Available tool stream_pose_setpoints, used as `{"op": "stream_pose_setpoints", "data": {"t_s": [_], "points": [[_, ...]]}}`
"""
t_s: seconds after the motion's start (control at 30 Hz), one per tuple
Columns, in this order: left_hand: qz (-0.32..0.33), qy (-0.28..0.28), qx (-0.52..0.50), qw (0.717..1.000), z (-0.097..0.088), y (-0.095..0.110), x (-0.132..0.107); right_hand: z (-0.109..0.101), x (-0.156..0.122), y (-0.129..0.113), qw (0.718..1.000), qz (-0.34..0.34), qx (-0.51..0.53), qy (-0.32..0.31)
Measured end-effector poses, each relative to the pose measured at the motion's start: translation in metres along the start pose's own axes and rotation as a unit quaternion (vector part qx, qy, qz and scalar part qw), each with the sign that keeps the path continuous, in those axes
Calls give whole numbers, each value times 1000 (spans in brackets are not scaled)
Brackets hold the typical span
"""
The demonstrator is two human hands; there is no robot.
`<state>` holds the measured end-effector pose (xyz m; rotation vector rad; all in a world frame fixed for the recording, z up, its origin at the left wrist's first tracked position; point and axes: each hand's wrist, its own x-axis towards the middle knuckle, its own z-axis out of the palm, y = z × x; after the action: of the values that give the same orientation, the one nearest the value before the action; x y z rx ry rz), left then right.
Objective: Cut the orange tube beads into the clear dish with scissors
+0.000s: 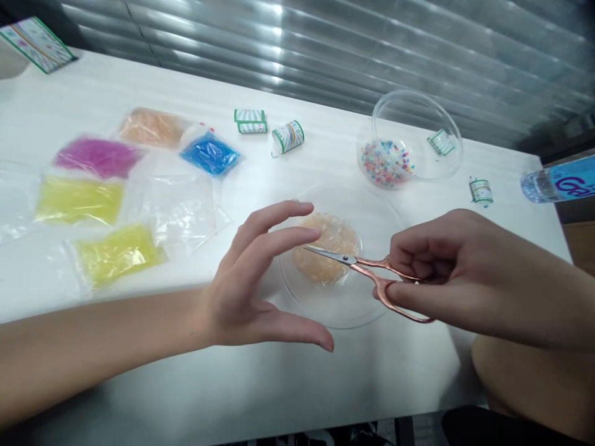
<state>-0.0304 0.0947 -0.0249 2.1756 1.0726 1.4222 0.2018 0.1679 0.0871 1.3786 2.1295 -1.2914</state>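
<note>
My right hand (458, 272) grasps a small pair of scissors with copper-coloured handles and silver blades (348, 259), thumb and curled fingers at the loops, blades pointing left and lying close together. My left hand (251, 279) is released and holds nothing, its thumb and fingers spread apart, the fingertips just beside the blade tips; I cannot tell whether they touch. Below the scissors, a round clear plastic bowl (362, 306) stands on the white table (223, 384), with a heap of pale orange shreds (325, 272) inside. Left and farther off lie clear bags with yellow (118, 254), purple (100, 157), orange (152, 127) and blue filling (210, 153). Far right stands a clear tub (460, 145) of multicoloured bits (381, 164), and a blue-labelled bottle (571, 178) lies at the right edge.
</note>
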Motion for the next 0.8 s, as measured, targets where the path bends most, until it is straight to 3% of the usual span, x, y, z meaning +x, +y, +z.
{"op": "stream_pose_setpoints", "data": {"t_s": [0.2, 0.8], "points": [[14, 11, 12, 1000, 2, 2, -2, 3, 3, -7, 998, -9, -62, 15], [26, 10, 11, 1000, 3, 5, 2, 2, 3, -11, 997, -21, -69, -11]]}}
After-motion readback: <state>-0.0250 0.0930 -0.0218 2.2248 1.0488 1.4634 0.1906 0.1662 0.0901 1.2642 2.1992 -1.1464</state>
